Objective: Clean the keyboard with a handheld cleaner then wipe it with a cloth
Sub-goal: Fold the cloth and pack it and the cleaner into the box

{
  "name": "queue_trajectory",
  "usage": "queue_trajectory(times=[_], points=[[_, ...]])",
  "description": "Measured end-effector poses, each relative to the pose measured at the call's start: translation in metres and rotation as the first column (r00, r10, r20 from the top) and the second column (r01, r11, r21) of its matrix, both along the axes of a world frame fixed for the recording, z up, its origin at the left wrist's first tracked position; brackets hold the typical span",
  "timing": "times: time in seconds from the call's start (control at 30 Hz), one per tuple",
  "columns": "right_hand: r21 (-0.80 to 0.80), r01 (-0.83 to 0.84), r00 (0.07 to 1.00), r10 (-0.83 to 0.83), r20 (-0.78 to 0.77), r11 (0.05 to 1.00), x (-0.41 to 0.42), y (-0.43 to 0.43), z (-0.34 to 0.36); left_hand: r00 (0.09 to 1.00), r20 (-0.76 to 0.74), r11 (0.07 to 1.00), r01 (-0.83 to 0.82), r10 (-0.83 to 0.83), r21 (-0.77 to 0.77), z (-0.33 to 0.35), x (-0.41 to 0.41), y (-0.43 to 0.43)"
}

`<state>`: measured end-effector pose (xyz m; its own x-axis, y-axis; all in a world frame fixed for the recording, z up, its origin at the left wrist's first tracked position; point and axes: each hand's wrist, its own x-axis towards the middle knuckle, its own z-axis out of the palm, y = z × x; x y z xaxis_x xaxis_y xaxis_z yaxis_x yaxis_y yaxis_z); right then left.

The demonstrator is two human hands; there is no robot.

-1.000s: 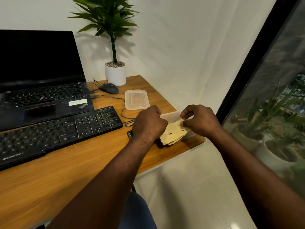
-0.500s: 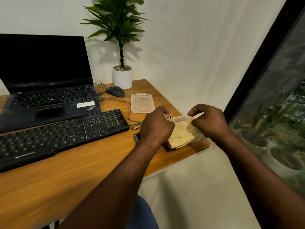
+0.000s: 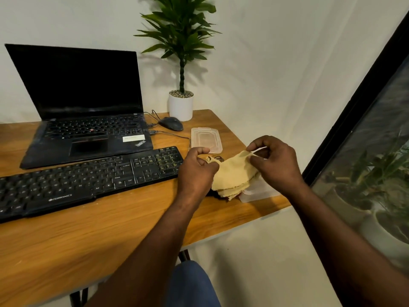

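- There are two hands: the left hand (image 3: 197,171) and the right hand (image 3: 276,165).
- There is one yellow cloth (image 3: 234,176). Each hand's grip pinches it: the left at a corner, the right at the top edge.
- The cloth is at 3 o'clock from the keyboard (image 3: 88,180), near the worktop's right edge. Its folds hang down over one clear box (image 3: 259,191).
- There is one black keyboard. Its long side runs nearly from 9 o'clock to 3 o'clock, keys up, front edge toward the person.
- There is one open laptop (image 3: 88,120) at 12 o'clock from the keyboard.
- One mouse (image 3: 171,123), one clear lid (image 3: 206,140) and one plant (image 3: 180,41) in a white pot (image 3: 180,107) sit toward 1 o'clock.
- The worktop (image 3: 110,235) is brown wood.
- The wall (image 3: 265,63) is white. A dark window (image 3: 376,151) is at 3 o'clock.
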<state>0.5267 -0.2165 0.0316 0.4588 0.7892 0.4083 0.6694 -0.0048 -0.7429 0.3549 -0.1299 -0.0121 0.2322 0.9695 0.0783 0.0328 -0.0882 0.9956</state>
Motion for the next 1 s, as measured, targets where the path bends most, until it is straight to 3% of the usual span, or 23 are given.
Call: queue_trajectory(times=[0.17, 0.3, 0.5, 0.63, 0.77, 0.87, 1.0], points=[[-0.077, -0.004, 0.966, 0.024, 0.258, 0.997, -0.014, 0.021, -0.006, 0.97, -0.179, 0.981, -0.14, 0.164, 0.136, -0.009, -0.016, 0.006], [-0.077, -0.025, 0.965, 0.044, 0.257, 0.997, -0.02, 0.027, -0.011, 0.947, -0.267, 0.968, -0.117, 0.176, 0.222, -0.009, -0.024, 0.01], [-0.161, 0.018, 0.914, 0.049, 0.402, 0.987, -0.022, 0.028, -0.023, 0.908, -0.387, 0.975, -0.084, 0.159, 0.205, -0.016, -0.032, 0.013], [-0.174, 0.041, 0.933, 0.025, 0.358, 0.984, -0.028, 0.03, -0.02, 0.894, -0.428, 0.981, -0.057, 0.132, 0.185, -0.026, -0.039, 0.015], [-0.134, 0.164, 0.862, -0.075, 0.502, 0.977, -0.036, 0.029, -0.017, 0.886, -0.425, 0.965, -0.079, 0.184, 0.251, -0.027, -0.046, 0.012], [-0.062, 0.096, 0.856, -0.051, 0.514, 0.993, -0.06, 0.031, -0.009, 0.856, -0.45, 0.941, -0.11, 0.254, 0.321, -0.024, -0.06, 0.007], [-0.132, -0.131, 0.854, 0.18, 0.488, 0.983, -0.122, 0.041, -0.012, 0.796, -0.514, 0.904, -0.094, 0.32, 0.417, -0.026, -0.1, 0.004]])
